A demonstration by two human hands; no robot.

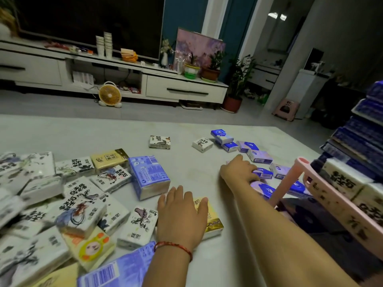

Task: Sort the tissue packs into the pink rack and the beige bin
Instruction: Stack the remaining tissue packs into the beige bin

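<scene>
From the head view, the left hand [182,216] lies flat, fingers straight, on a yellow pack [212,223] beside the heap of white packs [78,206]. The right hand [238,172] reaches further out, its fingers curled on a small blue pack [264,173] among others, near the pink rack [300,162] on the right.

Left hand [182,216] lies flat, fingers straight; right hand [238,171] reaches farther forward, fingers curled onto a blue pack [264,174].
</scene>
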